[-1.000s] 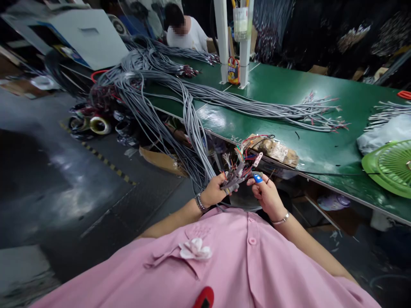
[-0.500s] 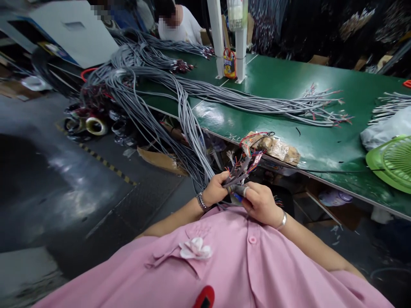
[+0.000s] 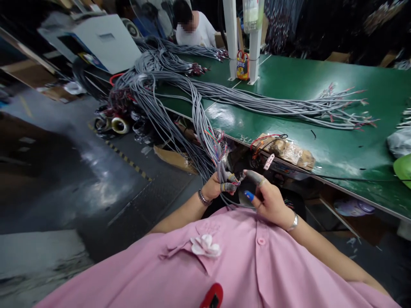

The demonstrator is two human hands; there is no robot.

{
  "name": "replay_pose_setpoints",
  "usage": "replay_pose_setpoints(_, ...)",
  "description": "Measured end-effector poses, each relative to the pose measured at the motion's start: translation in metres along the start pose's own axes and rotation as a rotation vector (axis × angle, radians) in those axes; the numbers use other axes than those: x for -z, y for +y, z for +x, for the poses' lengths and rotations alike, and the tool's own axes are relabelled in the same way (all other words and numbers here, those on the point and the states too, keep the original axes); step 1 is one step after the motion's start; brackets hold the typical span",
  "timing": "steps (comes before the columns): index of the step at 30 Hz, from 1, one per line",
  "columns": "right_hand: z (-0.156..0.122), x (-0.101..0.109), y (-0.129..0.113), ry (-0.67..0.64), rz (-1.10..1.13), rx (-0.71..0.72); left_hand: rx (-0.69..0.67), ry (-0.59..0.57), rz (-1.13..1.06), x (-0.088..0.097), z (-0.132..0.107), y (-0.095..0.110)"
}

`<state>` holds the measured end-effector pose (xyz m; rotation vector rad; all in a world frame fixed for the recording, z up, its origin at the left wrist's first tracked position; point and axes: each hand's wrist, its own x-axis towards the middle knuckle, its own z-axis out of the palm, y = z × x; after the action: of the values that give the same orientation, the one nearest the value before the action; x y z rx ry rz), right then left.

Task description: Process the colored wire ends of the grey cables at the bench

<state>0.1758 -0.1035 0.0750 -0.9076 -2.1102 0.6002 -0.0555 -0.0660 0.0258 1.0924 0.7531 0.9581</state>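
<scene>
My left hand (image 3: 215,187) is closed around several grey cables (image 3: 219,164), whose stripped ends with thin coloured wires point up and away from me. Grey coverings wrap some of its fingers. My right hand (image 3: 269,199) is just to the right, with thumb and forefinger apart and nothing visible between them. The forefinger wears a grey cover and the thumb a blue one. A small dark thing (image 3: 239,176) shows between the two hands, too blurred to name. The long bundle of grey cables (image 3: 201,115) hangs over the table edge behind my left hand.
On the green table (image 3: 289,77) lies another bundle of grey cables (image 3: 257,100) with bared ends. A taped, lumpy brown block (image 3: 289,152) sits at the near edge, beside a white tag (image 3: 269,162). White posts (image 3: 255,51) rise from the table. A person (image 3: 195,25) is at the far side.
My right hand has come off the cables and opened. The cable ends in my left hand have tilted to the left. The view has swung left.
</scene>
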Motion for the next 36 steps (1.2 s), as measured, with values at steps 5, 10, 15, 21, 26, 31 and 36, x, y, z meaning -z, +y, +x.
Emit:
replay_pose_setpoints(5, 0.009, -0.005, 0.004, -0.196, -0.180, 0.105, 0.071, -0.159, 0.131, -0.003, -0.001, 0.008)
replay_pose_setpoints(10, 0.008, 0.013, 0.015, -0.271, -0.042, 0.071, 0.082, -0.315, 0.231, 0.000, -0.001, 0.022)
replay_pose_setpoints(15, -0.014, 0.023, 0.045, 0.163, 0.452, -0.484, -0.009, -0.370, 0.334, -0.005, -0.001, 0.035)
replay_pose_setpoints(21, -0.042, 0.011, 0.041, -0.167, 0.914, -0.803, -0.016, -0.355, 0.357, -0.012, 0.003, 0.029)
replay_pose_setpoints(26, -0.024, -0.003, 0.014, -0.340, 0.983, -0.680, -0.072, -0.319, 0.475, -0.016, 0.011, 0.017)
replay_pose_setpoints(31, -0.014, -0.018, 0.019, -0.189, 0.895, -0.763, -0.061, -0.400, 0.513, -0.018, 0.012, 0.015)
replay_pose_setpoints(36, -0.022, -0.011, 0.048, 0.242, 0.853, -0.935, -0.007, -0.377, 0.427, -0.013, 0.008, 0.015)
